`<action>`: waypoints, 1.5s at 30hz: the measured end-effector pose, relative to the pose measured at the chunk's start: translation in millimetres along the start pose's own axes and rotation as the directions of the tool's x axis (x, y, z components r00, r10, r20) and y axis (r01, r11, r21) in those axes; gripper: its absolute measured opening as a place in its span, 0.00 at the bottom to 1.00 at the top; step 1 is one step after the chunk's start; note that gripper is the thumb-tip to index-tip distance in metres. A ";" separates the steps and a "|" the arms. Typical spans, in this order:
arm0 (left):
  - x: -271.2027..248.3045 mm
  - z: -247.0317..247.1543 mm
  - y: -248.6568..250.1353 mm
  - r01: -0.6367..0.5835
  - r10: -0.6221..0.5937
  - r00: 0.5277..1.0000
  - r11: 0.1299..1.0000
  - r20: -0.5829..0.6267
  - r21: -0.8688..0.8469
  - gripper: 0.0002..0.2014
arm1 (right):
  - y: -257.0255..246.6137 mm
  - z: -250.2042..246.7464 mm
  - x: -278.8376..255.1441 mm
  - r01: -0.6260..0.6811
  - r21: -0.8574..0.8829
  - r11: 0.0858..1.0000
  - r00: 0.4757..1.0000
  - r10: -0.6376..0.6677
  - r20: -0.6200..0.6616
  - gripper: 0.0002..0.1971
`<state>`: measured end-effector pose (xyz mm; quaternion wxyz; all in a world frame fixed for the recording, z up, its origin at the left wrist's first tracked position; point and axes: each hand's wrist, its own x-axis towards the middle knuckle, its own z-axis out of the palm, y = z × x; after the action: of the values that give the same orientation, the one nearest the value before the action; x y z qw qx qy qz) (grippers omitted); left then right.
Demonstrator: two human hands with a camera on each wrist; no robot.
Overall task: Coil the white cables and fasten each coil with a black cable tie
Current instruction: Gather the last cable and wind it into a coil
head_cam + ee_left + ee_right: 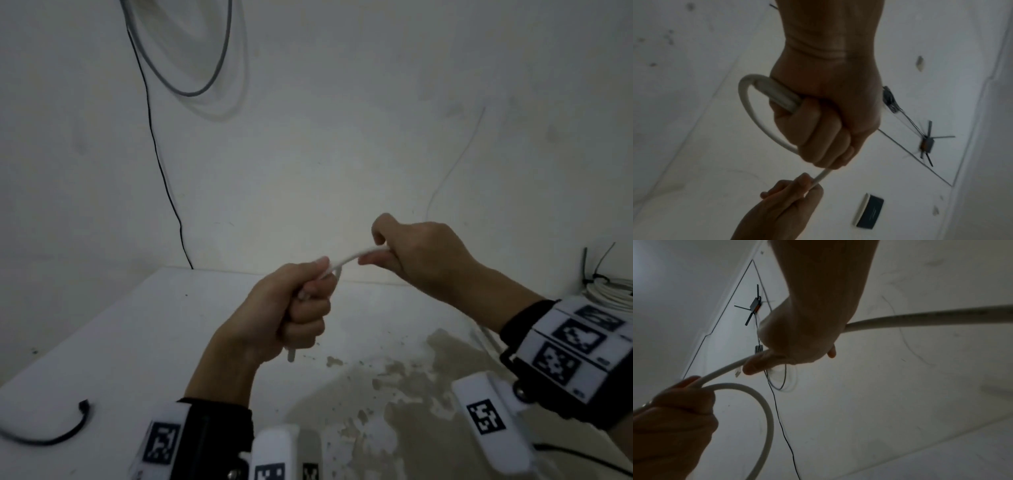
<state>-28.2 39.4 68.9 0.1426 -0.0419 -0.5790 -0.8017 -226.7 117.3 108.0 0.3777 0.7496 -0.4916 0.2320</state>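
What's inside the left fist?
The left hand grips the white cable: a loop exits one side, a run leads to the right hand. How many turns sit inside is covered by fingers.

Dim white wall (342, 137), stained table (394, 394)

Both hands raised above the bench, cable between them.
The left hand (291, 308) is nearer and lower, the right hand (421, 253) farther right; a cable tie (58, 431) lies on the bench (144, 329) at near left, a coil (609, 294) at far right.
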 end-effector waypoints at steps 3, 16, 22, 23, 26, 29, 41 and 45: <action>-4.8 -4.5 0.9 -0.147 0.180 0.980 0.940 0.082 -0.308 0.15 | -4.0 4.4 2.2 0.133 -0.003 0.991 0.987 -0.133 -0.093 0.20; -17.7 -11.6 0.8 -0.490 0.513 0.847 0.656 -0.138 -0.574 0.14 | -37.8 28.0 -18.0 -0.726 0.479 0.493 0.682 0.605 0.411 0.23; -20.9 -11.8 6.9 -0.494 0.544 0.837 0.704 -0.061 -0.511 0.15 | -43.1 32.0 -12.6 -0.743 0.408 0.530 0.669 0.610 0.425 0.23; -22.3 -11.7 8.6 -0.511 0.560 0.826 0.688 -0.070 -0.515 0.15 | -43.3 32.0 -13.9 -0.753 0.450 0.480 0.657 0.587 0.473 0.22; -29.9 -14.8 16.5 -0.545 0.608 0.787 0.605 -0.106 -0.580 0.14 | -42.2 31.5 -23.7 -0.781 0.538 0.318 0.623 0.448 0.641 0.22; -41.6 -28.1 23.4 -0.563 0.673 0.733 0.517 -0.101 -0.644 0.14 | -36.3 32.8 -44.2 -0.802 0.453 0.390 0.592 0.415 0.691 0.22; -4.4 -12.7 11.0 -0.648 0.719 0.375 0.655 -0.586 0.389 0.20 | -48.0 30.3 -39.6 -0.179 0.367 0.913 0.967 0.095 0.235 0.12; 2.6 -12.4 -5.4 -0.271 0.745 0.491 0.622 -0.451 0.734 0.18 | -51.7 18.3 -21.4 0.024 0.280 0.960 0.979 -0.079 0.188 0.17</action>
<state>-31.0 28.9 60.5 0.6083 0.1436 -0.6400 -0.4469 -188.7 126.7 63.9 0.2247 0.8268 -0.4698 0.2127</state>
